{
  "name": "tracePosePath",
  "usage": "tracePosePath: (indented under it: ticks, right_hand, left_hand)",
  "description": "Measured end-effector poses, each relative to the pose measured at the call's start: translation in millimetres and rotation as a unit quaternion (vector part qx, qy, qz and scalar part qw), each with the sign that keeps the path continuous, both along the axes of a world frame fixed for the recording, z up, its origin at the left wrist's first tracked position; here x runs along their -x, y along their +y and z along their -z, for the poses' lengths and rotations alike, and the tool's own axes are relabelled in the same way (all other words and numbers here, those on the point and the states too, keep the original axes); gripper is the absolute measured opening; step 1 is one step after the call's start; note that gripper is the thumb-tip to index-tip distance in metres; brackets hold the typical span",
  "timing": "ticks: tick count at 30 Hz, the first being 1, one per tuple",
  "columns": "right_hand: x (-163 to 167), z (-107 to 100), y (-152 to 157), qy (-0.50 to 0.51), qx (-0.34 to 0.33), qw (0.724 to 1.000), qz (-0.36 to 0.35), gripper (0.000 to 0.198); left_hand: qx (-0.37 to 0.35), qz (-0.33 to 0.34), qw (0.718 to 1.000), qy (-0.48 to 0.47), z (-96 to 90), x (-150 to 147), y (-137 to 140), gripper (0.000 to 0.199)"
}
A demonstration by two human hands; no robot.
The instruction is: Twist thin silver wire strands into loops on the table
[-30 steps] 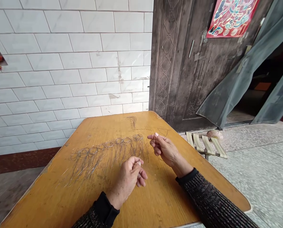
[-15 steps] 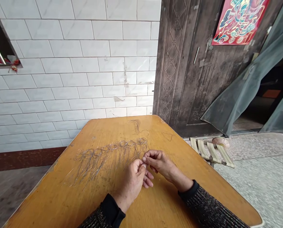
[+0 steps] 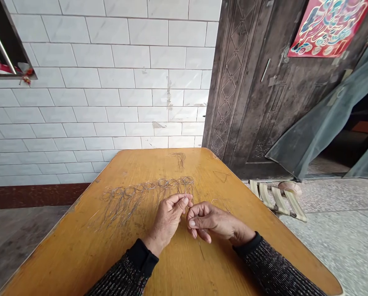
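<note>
My left hand is closed in a pinch on a thin wire, beside the right end of a row of wires. These looped wires lie across the table, their rings at the far side and loose tails trailing toward me. Just right of it, my right hand has thumb and forefinger pressed together. A thin wire end shows below that hand and a curved bit above it, so it seems to grip a wire, mostly hidden by the fingers.
Both hands are over a yellow wooden table. A small bunch of loose wires lies near its far edge, and a bent wire at the right. Beyond stand a white tiled wall, a dark door and a strapped stool.
My hands have moved apart from their shared pinch. The left shifted slightly up and left, the right lower. The tall wire curl above them is gone from there. The view has tilted slightly.
</note>
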State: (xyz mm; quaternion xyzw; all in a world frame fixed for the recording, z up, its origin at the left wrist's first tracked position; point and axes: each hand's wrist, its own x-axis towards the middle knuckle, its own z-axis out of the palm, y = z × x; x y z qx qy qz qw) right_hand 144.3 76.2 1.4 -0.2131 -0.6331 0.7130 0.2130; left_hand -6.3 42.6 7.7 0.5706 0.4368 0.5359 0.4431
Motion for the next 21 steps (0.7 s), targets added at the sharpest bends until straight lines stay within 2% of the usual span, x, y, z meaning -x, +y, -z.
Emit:
tracePosePath:
  ticks: [3,8,14,16,18,20,21]
  right_hand:
    - [1.7,-0.1,-1.5,-0.021,-0.027,0.999,0.016,0.025]
    - [3.6,1.0,-10.1,-0.097,-0.058,0.992,0.054,0.028]
    - [1.4,1.0,-22.6,-0.145,-0.074,0.973,0.165,0.026]
    - [-1.6,-3.4,-18.6,-0.147,-0.086,0.963,0.21,0.022]
    - [-4.8,-10.9,-8.1,-0.137,-0.093,0.954,0.248,0.019]
    - [-6.7,-20.9,8.7,-0.107,-0.076,0.955,0.268,0.015]
    - [-6.7,-26.4,19.0,-0.08,-0.051,0.957,0.275,0.013]
  left_hand:
    - [-0.005,-0.022,0.999,-0.04,0.3,1.7,2.9,0.032]
    - [-0.021,-0.096,0.99,-0.099,-0.4,10.7,8.9,0.028]
    - [-0.038,-0.118,0.989,-0.083,1.4,14.0,13.1,0.028]
    - [-0.034,-0.117,0.992,-0.038,5.3,13.1,14.4,0.031]
    - [-0.053,-0.111,0.991,0.061,10.0,11.1,13.6,0.031]
    - [-0.111,-0.117,0.964,0.21,13.0,7.6,8.6,0.033]
    - [-0.151,-0.125,0.936,0.292,13.1,5.3,4.1,0.038]
